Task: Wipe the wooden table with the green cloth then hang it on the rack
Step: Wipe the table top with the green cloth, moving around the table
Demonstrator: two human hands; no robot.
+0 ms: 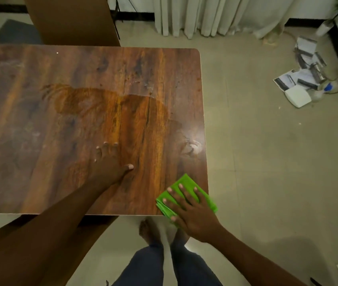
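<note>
One head-worn view looks steeply down and forward, close above the brown rectangular wooden table (81, 120). Its right part takes in the beige tiled floor (267, 162).

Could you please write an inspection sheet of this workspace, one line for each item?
Surface: wooden table with a wet streaky patch in the middle.
Job's things: folded green cloth at the near right corner, overhanging the edge; no rack in view.
Clutter: papers and a white box on the floor, far right.
Hands: left hand flat on the table; right hand pressing on the cloth.
Cables: a cord near the clutter.
Surroundings: tiled floor, white curtain, cardboard panel.
</note>
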